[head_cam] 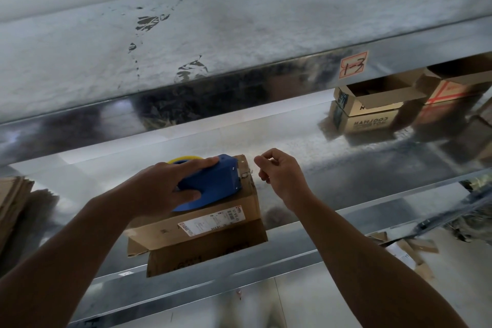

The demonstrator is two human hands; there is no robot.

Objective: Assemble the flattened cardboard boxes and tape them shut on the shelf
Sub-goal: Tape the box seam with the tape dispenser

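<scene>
The cardboard box [213,221] sits on the metal shelf [359,157], near its front edge, with its top flaps closed. The left hand [162,189] grips a blue tape dispenser [215,184] resting on the box top, forefinger stretched along it. The right hand [279,173] hovers just beside the far corner, fingertips drawn together; whether they pinch clear tape cannot be told. The box looks light and likely to slide on slick metal, so it is best steadied from the top.
</scene>
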